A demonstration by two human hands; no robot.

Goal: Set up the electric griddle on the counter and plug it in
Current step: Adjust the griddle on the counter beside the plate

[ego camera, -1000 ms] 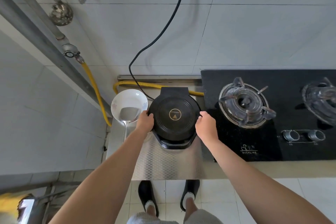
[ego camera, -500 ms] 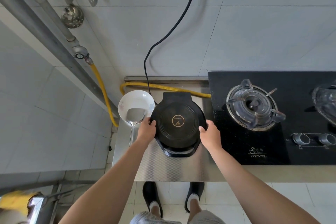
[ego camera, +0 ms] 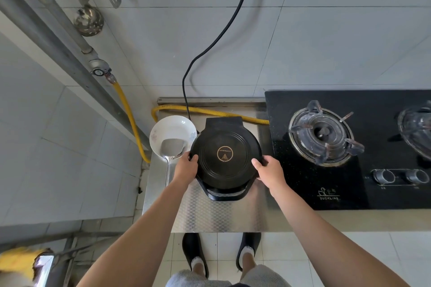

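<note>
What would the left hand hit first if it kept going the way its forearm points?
Probably the griddle it already grips; the left hand points up-right across the lid. Beyond that lies the yellow hose. Depth is unclear.

I see a black griddle (ego camera: 225,153) with a gold ring and triangle mark at the centre of its lid. Its cord (ego camera: 219,37) is black too. The counter (ego camera: 221,214) is silver with a fine checkered emboss. A white plate (ego camera: 172,128) carries faint floral prints. The gas hose (ego camera: 210,111) is yellow, the hob (ego camera: 363,184) speckled black with white lettering.
</note>
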